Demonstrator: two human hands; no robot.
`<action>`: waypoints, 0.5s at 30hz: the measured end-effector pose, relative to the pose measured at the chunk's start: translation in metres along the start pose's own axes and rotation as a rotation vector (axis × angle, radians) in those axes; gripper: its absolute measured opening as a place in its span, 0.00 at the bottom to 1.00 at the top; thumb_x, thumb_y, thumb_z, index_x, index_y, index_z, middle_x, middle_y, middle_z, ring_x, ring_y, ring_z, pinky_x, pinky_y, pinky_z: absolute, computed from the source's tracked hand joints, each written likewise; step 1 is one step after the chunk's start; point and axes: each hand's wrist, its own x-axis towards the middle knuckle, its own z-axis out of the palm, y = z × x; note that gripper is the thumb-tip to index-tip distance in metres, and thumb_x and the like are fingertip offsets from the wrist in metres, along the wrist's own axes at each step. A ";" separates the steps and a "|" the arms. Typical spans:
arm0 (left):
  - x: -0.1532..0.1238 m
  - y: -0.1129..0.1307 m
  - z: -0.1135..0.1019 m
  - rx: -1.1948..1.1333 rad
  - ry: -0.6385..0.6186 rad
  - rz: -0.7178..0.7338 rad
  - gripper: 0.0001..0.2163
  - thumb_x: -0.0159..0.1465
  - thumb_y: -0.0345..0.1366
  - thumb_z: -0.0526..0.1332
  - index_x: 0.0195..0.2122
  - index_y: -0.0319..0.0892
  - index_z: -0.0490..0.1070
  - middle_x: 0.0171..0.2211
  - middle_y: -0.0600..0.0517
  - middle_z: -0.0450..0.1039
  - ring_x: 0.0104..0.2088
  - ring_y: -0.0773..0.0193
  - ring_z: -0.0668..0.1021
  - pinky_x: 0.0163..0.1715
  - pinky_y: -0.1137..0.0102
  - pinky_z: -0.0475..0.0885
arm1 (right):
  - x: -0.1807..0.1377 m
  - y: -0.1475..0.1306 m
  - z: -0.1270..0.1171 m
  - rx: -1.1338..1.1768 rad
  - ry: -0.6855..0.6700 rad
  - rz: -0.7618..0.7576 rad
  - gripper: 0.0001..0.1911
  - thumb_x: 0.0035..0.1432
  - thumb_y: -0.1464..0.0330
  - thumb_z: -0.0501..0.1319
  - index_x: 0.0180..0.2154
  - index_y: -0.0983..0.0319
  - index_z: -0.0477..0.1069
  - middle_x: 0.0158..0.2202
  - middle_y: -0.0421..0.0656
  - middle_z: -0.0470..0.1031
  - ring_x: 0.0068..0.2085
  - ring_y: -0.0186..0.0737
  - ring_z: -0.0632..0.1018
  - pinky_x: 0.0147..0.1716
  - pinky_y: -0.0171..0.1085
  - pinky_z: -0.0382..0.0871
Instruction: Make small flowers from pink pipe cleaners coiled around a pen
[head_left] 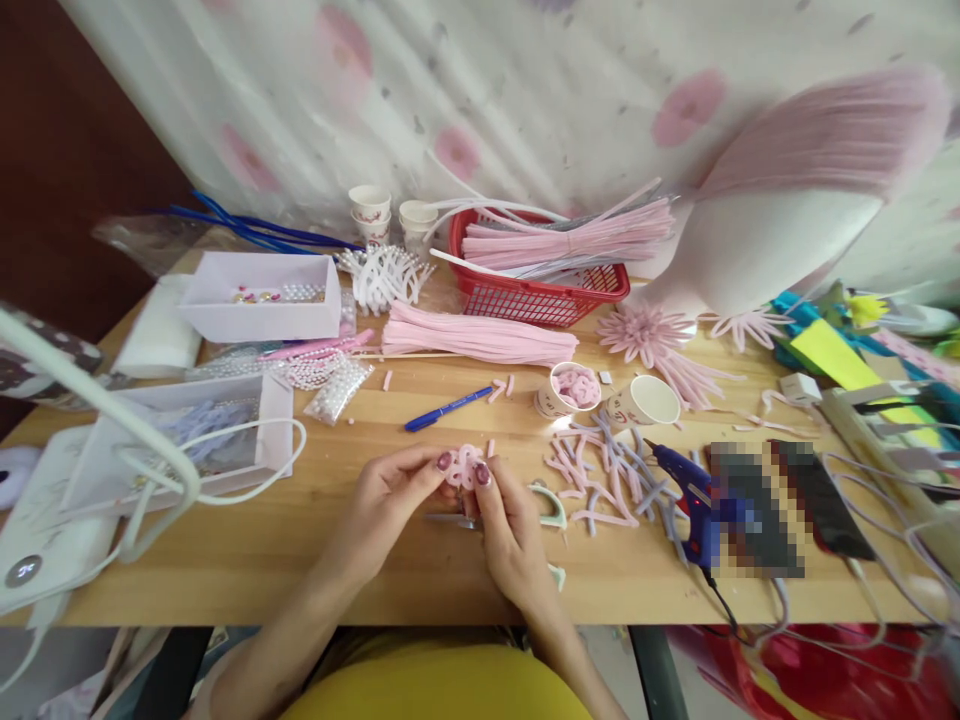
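In the head view, the left hand [382,500] and right hand [511,535] both pinch a pink looped piece [463,468] above the bench's [247,575] near part. Its loops face up toward the camera; being roundish, its long axis cannot be told. Beyond it, a blue pen [448,409] slants away rightward.

The left hand [382,508] and right hand [514,535] partly cover the pink looped piece [463,468]. Just right of it, the right hand hides the middle of the scissors [558,519]. Farther right, pixelation blurs two dark flat devices [834,515]. Well left, the view's edge cuts a white curved tube [90,396].
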 end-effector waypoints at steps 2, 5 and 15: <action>-0.001 -0.001 0.001 0.032 0.002 0.043 0.08 0.61 0.39 0.65 0.38 0.44 0.82 0.34 0.50 0.80 0.34 0.63 0.79 0.36 0.72 0.75 | 0.000 0.000 0.001 -0.009 -0.024 -0.007 0.15 0.71 0.65 0.48 0.29 0.59 0.58 0.26 0.35 0.61 0.27 0.32 0.62 0.28 0.32 0.56; -0.002 0.002 0.003 0.165 0.044 0.175 0.07 0.61 0.35 0.65 0.37 0.44 0.83 0.35 0.50 0.78 0.36 0.62 0.78 0.37 0.73 0.74 | 0.002 -0.002 0.004 -0.009 -0.035 -0.013 0.14 0.71 0.67 0.47 0.30 0.59 0.58 0.26 0.35 0.61 0.27 0.32 0.62 0.28 0.32 0.56; 0.000 -0.003 0.006 -0.498 -0.038 -0.157 0.09 0.56 0.42 0.70 0.28 0.40 0.81 0.28 0.52 0.79 0.29 0.69 0.76 0.32 0.77 0.74 | -0.001 0.004 0.005 0.050 0.044 0.004 0.14 0.69 0.64 0.51 0.29 0.59 0.61 0.26 0.38 0.65 0.28 0.35 0.66 0.29 0.34 0.62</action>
